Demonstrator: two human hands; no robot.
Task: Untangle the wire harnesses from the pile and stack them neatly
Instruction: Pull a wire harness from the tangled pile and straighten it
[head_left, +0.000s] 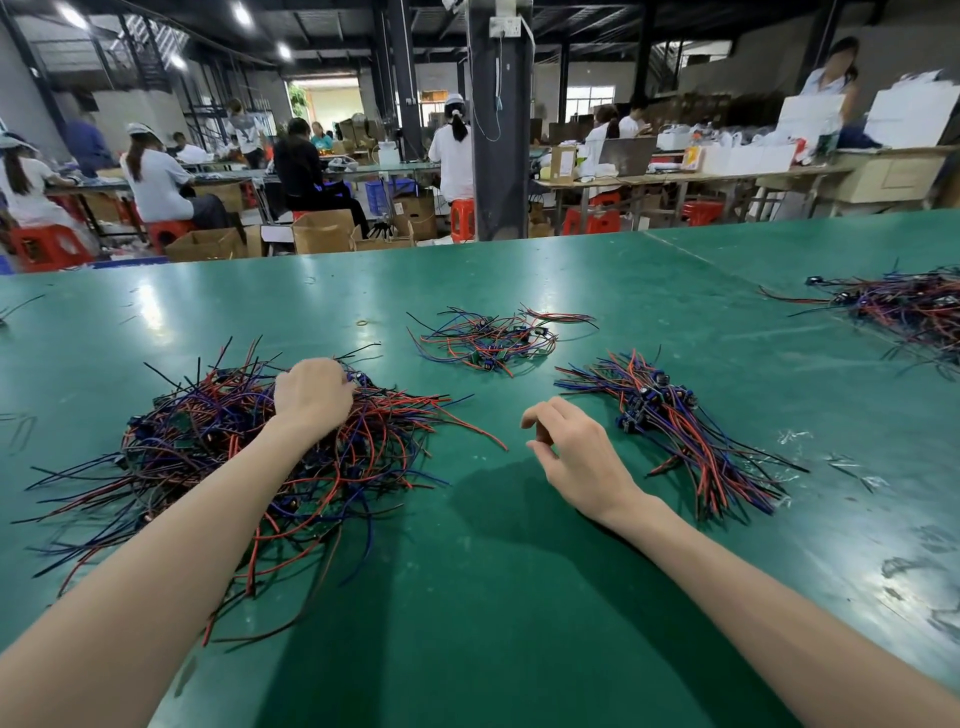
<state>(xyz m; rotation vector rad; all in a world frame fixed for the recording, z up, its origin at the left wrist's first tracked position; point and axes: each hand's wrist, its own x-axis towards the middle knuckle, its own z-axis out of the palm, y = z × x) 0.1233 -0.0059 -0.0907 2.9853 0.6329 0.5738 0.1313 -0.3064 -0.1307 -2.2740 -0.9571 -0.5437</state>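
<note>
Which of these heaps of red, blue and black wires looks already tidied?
The bundle of red, blue and black wires just right of the right hand: its strands lie side by side, while the other heaps are tangled.

Both bare forearms reach forward. The left grip (311, 397) shows its knuckles, fingers curled down out of sight; the right grip (576, 457) hangs loosely curled, holding nothing.

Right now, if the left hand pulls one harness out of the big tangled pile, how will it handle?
Probably floppy: the tangled pile is thin wires curving loosely every way. Likely to snag and drag neighbours, since strands cross densely under the left hand. Probably end-heavy: small blue parts sit at wire ends in the sorted stack.
</note>
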